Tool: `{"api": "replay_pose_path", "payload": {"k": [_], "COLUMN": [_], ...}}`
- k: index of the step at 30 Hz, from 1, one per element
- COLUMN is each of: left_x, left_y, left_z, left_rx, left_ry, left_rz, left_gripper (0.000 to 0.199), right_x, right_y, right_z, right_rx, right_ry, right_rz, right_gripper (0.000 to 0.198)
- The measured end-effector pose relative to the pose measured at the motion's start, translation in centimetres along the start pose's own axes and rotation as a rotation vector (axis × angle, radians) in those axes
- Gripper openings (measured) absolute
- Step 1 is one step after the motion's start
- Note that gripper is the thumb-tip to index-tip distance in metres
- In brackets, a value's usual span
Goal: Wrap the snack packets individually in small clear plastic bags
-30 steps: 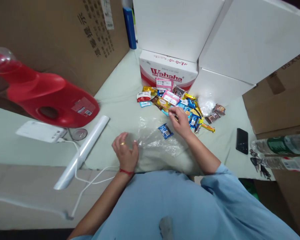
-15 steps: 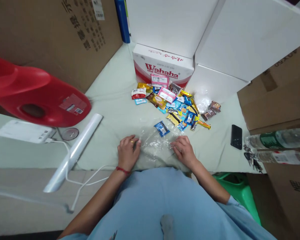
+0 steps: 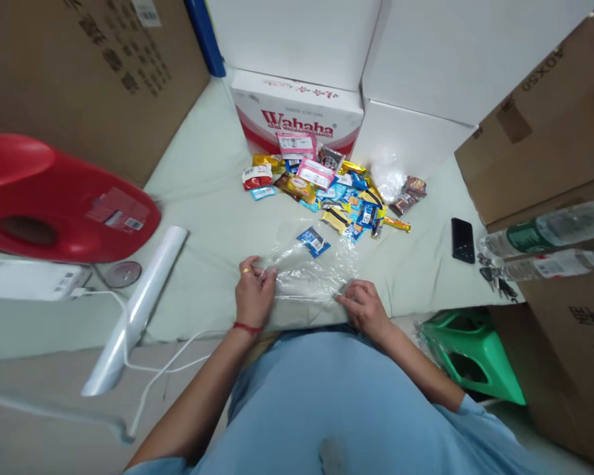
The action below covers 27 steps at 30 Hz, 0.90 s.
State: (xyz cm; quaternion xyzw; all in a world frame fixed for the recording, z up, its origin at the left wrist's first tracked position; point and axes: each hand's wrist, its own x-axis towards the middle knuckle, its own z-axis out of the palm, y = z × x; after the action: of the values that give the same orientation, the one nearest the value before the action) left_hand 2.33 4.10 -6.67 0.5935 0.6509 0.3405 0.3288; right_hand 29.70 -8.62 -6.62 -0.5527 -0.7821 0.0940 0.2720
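- lone packet [image 3: 313, 242]: blue, white-patched
- plastic sheet [image 3: 309, 278]: clear
- snack heap [image 3: 332, 191]: yellow, blue, brown, pink-and-white, red-and-white
- carton [image 3: 297, 122]: white, red lettering, red curved band
- jug [image 3: 74, 178]: red
- tablecloth [image 3: 208, 191]: pale green
- stool [image 3: 499, 369]: bright green
- shirt [image 3: 336, 389]: light blue
- wristband [image 3: 247, 328]: red
- phone [image 3: 462, 240]: black

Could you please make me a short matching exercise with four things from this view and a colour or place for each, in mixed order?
Things:
1. film
2. jug
3. phone
4. stool

Colours or places:
A. green, below the level of the tabletop
B. black, lying on the tabletop near the keys
C. clear, between the left hand and the right hand
D. red, with a label on its side

Pairs: 1-C, 2-D, 3-B, 4-A.
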Motion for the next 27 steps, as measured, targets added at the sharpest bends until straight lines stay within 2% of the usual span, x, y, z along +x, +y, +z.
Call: {"api": "replay_pose_path", "payload": {"k": [3, 5, 7, 9, 11, 13, 16, 18, 20, 24, 27], "left_x": [-1.0, -1.7, -2.3, -2.6, -2.7, -2.6, -2.4, -2.2, -2.1, -2.0, -1.9], "left_y": [-0.8, -1.2, -1.5, -1.6, -1.6, -1.5, -1.1, -0.8, -0.7, -0.6, -0.6], "left_z": [0.2, 0.3, 0.3, 0.1, -0.1, -0.3, -0.4, -0.4, -0.4, -0.5, -0.6], "left_rx": [0.13, 0.205, 0.254, 0.268, 0.251, 0.231, 0.275, 0.35, 0.419, 0.56, 0.69], "left_ry": [0.058, 0.13, 0.199, 0.213, 0.154, 0.061, -0.052, -0.084, -0.097, -0.092, -0.126], "left_rz": [0.071, 0.166, 0.28, 0.374, 0.422, 0.437, 0.453, 0.457, 0.445, 0.409, 0.375], "left_gripper": [0.053, 0.051, 0.052, 0.053, 0.047, 0.034, 0.025, 0.032, 0.04, 0.048, 0.052], "right_x": [-1.7, -2.3, -2.4, -1.9, -1.0, 0.4, 2.4, 3.0, 2.9, 1.8, 2.3], "right_y": [-1.1, -1.8, -2.4, -2.4, -2.0, -1.1, 0.2, 0.9, 1.5, 2.5, 3.7], "right_z": [0.5, 0.3, -0.4, -1.2, -1.9, -2.1, -1.3, -0.4, 0.4, 0.4, -1.3], "right_rx": [0.04, 0.09, 0.143, 0.154, 0.096, 0.02, -0.044, -0.089, -0.14, -0.15, -0.119], "right_ry": [-0.027, -0.032, 0.016, 0.123, 0.221, 0.218, 0.015, -0.107, -0.144, -0.062, 0.092], "right_rz": [0.019, 0.028, 0.032, 0.058, 0.13, 0.185, 0.157, 0.159, 0.217, 0.281, 0.28], "right_gripper": [0.036, 0.031, 0.026, 0.024, 0.027, 0.032, 0.043, 0.05, 0.053, 0.05, 0.041]}}
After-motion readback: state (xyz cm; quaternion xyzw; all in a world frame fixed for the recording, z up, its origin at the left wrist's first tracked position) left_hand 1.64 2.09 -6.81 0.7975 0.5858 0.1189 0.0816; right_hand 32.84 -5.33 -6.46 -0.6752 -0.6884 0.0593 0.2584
